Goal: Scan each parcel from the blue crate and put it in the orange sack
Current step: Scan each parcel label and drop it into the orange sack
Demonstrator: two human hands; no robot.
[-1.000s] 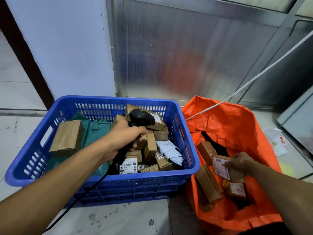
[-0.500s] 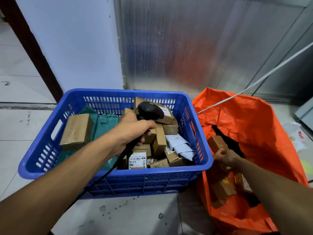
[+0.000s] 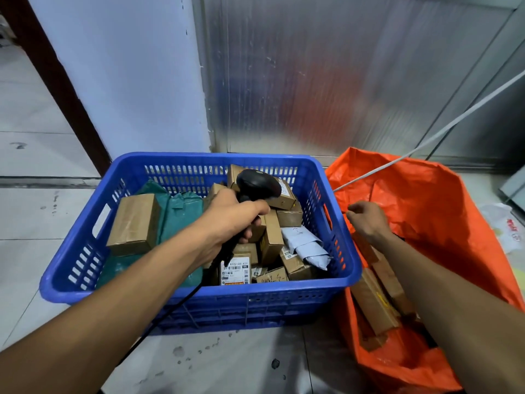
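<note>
The blue crate [image 3: 199,297] sits on the floor, filled with several brown cardboard parcels, a green bag [image 3: 176,223] and a grey mailer [image 3: 308,245]. My left hand [image 3: 230,220] grips the black barcode scanner [image 3: 258,184] over the crate's middle, its cable trailing down toward me. The orange sack [image 3: 443,223] stands open to the right with brown parcels [image 3: 377,297] inside. My right hand [image 3: 368,220] hovers over the sack's left rim beside the crate, fingers loosely curled and holding nothing.
A white wall and a metal panel stand right behind the crate and sack. A white cord [image 3: 426,140] runs diagonally down into the sack. A dark door frame [image 3: 56,81] rises at the left. Crumpled white plastic [image 3: 508,228] lies on the floor at far right.
My right hand let go of a labelled parcel in the sack, then rose out and moved left toward the crate. The left hand kept holding the scanner in place.
</note>
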